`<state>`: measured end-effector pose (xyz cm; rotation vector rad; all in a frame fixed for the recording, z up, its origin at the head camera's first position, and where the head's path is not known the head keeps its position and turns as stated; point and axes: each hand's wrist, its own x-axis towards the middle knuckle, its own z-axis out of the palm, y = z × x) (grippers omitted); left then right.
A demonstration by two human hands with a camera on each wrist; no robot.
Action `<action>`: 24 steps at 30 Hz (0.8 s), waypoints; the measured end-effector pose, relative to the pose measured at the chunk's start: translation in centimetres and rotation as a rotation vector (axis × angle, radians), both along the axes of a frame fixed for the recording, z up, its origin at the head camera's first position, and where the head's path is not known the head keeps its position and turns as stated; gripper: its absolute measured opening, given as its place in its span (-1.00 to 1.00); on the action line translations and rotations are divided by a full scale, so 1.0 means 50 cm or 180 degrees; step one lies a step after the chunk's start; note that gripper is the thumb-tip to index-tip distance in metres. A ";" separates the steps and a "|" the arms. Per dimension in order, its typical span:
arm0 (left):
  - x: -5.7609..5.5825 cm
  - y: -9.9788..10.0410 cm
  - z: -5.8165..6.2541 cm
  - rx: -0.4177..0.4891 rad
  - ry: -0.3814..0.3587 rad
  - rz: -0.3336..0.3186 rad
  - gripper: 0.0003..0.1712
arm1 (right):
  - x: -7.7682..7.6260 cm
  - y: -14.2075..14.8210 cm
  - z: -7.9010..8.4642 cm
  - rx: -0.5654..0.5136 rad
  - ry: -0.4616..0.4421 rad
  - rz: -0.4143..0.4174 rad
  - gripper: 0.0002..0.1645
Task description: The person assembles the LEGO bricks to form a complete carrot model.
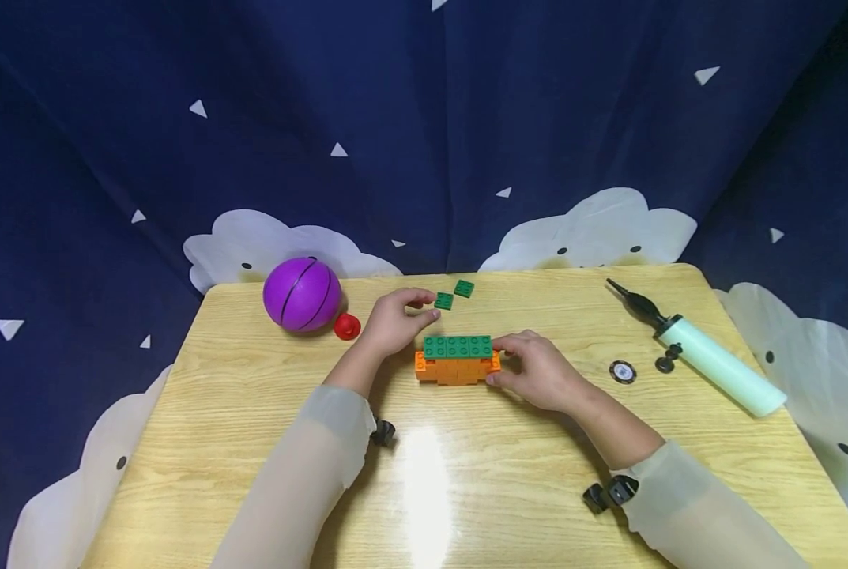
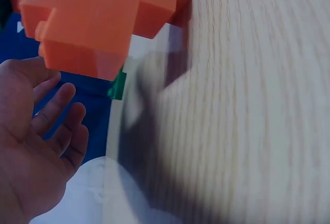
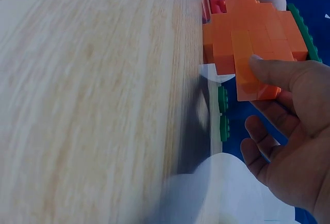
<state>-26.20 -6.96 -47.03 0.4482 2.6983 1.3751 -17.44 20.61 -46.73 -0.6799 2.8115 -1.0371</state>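
A block build of orange bricks (image 1: 459, 371), topped by a studded green row (image 1: 457, 346), stands on the table in front of me. My right hand (image 1: 537, 371) grips its right end; in the right wrist view the thumb lies on the orange face (image 3: 270, 41) and the index finger goes behind. My left hand (image 1: 398, 320) reaches past the build's left end, holding nothing, its fingers loosely bent. Close to those fingertips lies a small green brick (image 1: 443, 300), with a second green brick (image 1: 464, 288) just behind it.
Left of the hands sit a purple ball (image 1: 302, 295) and a small red hat-shaped piece (image 1: 348, 326). On the right lie a round black-and-white chip (image 1: 623, 372), a small black piece (image 1: 668, 359) and a pale green hand pump (image 1: 722, 367). A dark blue curtain (image 1: 395, 95) hangs behind the table.
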 end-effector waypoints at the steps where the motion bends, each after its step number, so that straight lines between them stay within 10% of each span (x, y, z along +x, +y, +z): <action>1: -0.004 0.002 -0.002 -0.0019 -0.0021 0.0005 -0.57 | 0.000 0.000 0.000 -0.0001 0.0001 0.0002 -0.33; 24: -0.063 0.017 -0.048 -0.0740 0.0030 -0.0186 -0.38 | -0.001 -0.002 0.002 0.0029 -0.0032 -0.0007 -0.38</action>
